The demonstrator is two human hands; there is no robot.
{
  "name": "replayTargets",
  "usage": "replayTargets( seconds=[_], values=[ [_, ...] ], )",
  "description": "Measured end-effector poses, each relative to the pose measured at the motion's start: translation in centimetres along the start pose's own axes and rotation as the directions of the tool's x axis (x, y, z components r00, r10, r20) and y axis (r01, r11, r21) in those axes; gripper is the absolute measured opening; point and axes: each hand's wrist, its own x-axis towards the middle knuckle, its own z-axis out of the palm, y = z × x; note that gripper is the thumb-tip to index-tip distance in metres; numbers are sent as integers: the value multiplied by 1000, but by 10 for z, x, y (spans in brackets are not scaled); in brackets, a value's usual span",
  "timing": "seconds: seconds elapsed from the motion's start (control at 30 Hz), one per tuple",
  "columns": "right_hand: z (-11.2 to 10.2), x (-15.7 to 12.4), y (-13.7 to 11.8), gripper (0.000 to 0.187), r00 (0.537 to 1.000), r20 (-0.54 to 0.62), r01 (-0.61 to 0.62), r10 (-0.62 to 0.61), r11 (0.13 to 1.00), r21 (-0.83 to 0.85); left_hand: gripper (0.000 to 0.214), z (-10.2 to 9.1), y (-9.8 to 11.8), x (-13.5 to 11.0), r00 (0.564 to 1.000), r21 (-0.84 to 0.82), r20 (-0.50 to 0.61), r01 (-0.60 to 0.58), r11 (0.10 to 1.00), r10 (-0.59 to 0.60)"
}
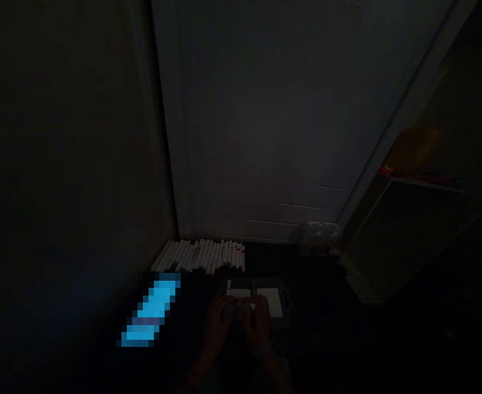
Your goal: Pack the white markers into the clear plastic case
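**Q:** What is the grip doing?

**A:** Both hands sit low in the view, close together at six o'clock. The left hand (221, 324) and right hand (259, 323) are clenched around a small pale piece (241, 310). The dimness hides its exact shape.

**Q:** Where is that piece?

**A:** It is held just above a dark open case (288, 300), near the middle of it. Two white cards lie inside, one in each half: the left card (237, 293) and the right card (270, 302).

**Q:** What makes this hold work well?

**A:** My judgement is that keeping the fingers snug and both hands low over the case suits a piece this small. It leaves the piece little room to slip, and the case lies right below it.

**Q:** What surrounds the hands?

**A:** At twelve o'clock, a row of white markers (200, 256) lies at the foot of a door (257, 126). Clear holders (319, 238) stand at one o'clock, a yellow object (413, 148) sits at two, and a pixelated blue patch (150, 309) lies at nine.
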Motion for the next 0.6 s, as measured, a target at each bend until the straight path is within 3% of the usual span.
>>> replayTargets(
  seconds=[0.1,0.23,0.43,0.6],
  values=[
    [4,-1,8,20,993,-60,-96,102,991,92,21,-4,2,2,998,11,-46,-31,999,32],
    [5,-1,7,20,987,-17,-156,162,971,183,19,-8,6,3,996,72,-80,-27,997,33],
    [-17,-4,1,20,949,-1,-307,315,925,226,20,-7,15,0,998,229,-66,-2,974,17],
    [-28,-3,15,20,944,-15,-318,328,923,216,16,-7,13,2,997,169,-79,-3,986,16]
  ],
)
